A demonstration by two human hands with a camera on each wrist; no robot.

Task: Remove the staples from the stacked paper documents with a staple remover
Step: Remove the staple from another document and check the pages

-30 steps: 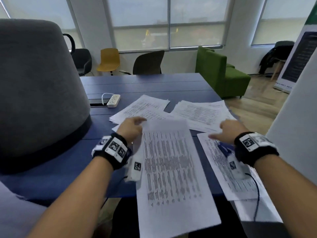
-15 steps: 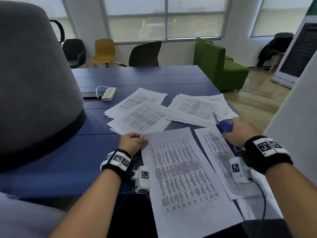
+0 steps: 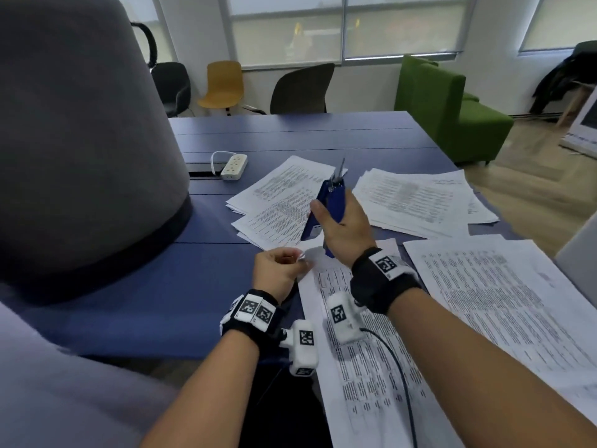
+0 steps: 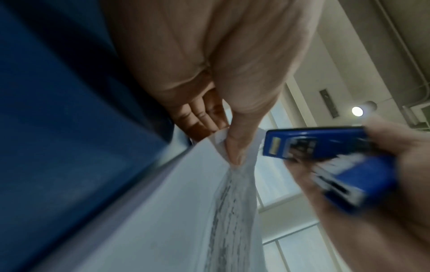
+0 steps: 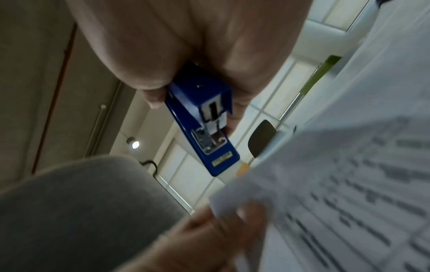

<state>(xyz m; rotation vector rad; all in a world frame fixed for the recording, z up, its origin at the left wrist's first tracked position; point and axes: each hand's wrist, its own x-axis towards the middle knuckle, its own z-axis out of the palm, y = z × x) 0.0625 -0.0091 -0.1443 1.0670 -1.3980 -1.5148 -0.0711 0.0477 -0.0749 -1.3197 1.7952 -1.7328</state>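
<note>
The stapled document is lying at the desk's near edge, its top corner being pinched by the left hand to steady it for prying, while the right hand is gripping the blue staple remover just above that corner.

- The nearest document lay at the table's near edge, overhanging it.
- A second sheet lay to its right.
- Two paper stacks, left and right, lay behind, mid-table.
- A power strip sat further back, left of them.
</note>
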